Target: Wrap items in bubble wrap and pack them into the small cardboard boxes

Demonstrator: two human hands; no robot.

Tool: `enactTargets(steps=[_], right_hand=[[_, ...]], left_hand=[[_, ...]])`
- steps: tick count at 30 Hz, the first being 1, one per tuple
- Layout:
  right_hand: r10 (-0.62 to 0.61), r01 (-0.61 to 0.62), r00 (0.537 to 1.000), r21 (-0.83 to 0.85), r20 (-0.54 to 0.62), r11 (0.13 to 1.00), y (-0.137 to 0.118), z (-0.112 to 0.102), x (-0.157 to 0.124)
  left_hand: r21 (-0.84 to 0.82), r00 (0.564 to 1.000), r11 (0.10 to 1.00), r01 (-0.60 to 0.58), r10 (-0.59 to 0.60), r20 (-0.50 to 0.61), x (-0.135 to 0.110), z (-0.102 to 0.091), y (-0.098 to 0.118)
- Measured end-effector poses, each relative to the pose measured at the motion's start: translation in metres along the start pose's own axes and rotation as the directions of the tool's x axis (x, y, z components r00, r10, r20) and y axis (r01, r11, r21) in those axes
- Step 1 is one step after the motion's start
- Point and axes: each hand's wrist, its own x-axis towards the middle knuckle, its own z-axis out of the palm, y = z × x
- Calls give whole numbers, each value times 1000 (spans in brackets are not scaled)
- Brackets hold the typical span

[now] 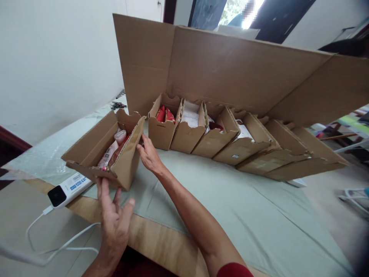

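Observation:
An open-topped cardboard bin (131,157) stands at the left of the table, set at an angle. Inside lie a pinkish-white printed packet (108,154), a small clear-wrapped item (120,135) and something reddish-brown, partly hidden by the bin's wall. My left hand (113,215) is at the bin's near end, fingers apart and fingertips touching its lower front. Against the bin's right side rests my right hand (150,156), its fingers stretched out along the cardboard. Neither hand is closed around anything.
Several similar bins (161,134) stand in a row, some holding red packets (165,114) or white wrapped goods (190,115). Behind them rises a tall cardboard panel (230,73). A white power strip or charger (70,188) with a cable sits at the table's edge. A person (243,15) is in the background.

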Motion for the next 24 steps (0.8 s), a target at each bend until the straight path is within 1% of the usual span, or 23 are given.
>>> enactTargets(steps=[2, 6, 8, 10, 12, 14, 16, 20, 22, 24], right_hand=[[33, -33, 999, -7, 38, 999, 9, 5, -10], [169, -166, 982, -41, 83, 985, 31, 8, -43], [193, -191, 980, -40, 56, 981, 39, 9, -58], [188, -187, 982, -30, 10, 982, 43, 11, -66], [178, -178, 984, -33, -19, 983, 44, 13, -69], [168, -168, 986, -49, -19, 985, 43, 15, -70], [158, -158, 987, -60, -8, 986, 42, 15, -69], [131, -131, 991, -63, -10, 989, 43, 13, -71], [125, -126, 992, -56, -18, 990, 43, 14, -72], [125, -126, 992, -35, -22, 991, 43, 13, -72]], left_hand=[[24, 1000, 999, -26, 26, 1, 17, 12, -5], [84, 999, 995, -43, 43, -4, 55, 29, -14], [101, 999, 994, -33, 35, -15, 72, 33, -16], [106, 1000, 994, -23, 25, -19, 87, 36, -16], [110, 999, 993, -32, 34, -14, 100, 42, -17], [102, 998, 993, -59, 59, 2, 113, 51, -20], [91, 997, 993, -76, 75, 17, 127, 62, -25], [82, 997, 994, -72, 69, 42, 156, 85, -31], [85, 996, 994, -72, 66, 63, 162, 91, -28], [94, 995, 993, -65, 57, 84, 156, 90, -21]])
